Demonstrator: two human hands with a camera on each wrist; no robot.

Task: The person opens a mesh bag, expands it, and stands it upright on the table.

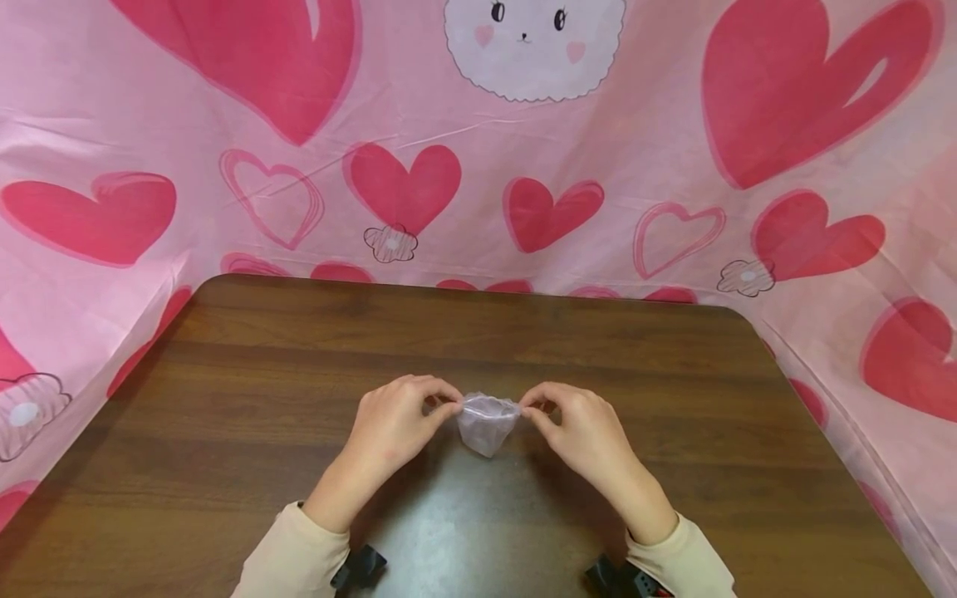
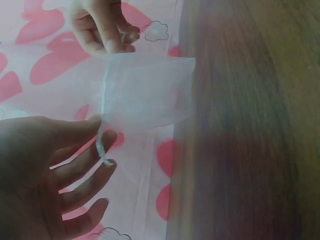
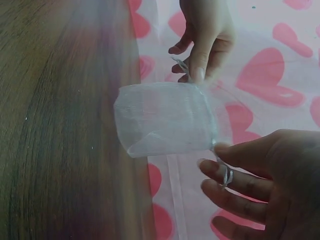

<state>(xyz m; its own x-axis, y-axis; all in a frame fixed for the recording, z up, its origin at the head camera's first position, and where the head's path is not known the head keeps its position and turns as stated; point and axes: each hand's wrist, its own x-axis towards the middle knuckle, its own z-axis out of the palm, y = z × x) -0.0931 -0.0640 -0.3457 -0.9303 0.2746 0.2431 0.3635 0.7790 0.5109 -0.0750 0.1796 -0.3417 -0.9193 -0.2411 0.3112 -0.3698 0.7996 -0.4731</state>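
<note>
A small sheer white drawstring pouch (image 1: 488, 425) hangs between the two hands above the table, its top edge stretched sideways. The left hand (image 1: 399, 422) pinches one upper corner between thumb and forefinger. At the opposite corner, the right hand (image 1: 581, 428) does the same. Short ends of white cord (image 2: 101, 145) poke out past the left fingertips in the left wrist view. Another cord loop (image 3: 226, 176) dangles by the right hand's fingers in the right wrist view. Through the thin fabric the background shows, and no contents can be made out.
The brown wooden table (image 1: 299, 349) lies under both hands. A pink cloth (image 1: 419, 108) printed with red hearts hangs behind it and along both sides. Dark wrist devices (image 1: 359, 569) sit by the cream sleeves (image 1: 684, 561).
</note>
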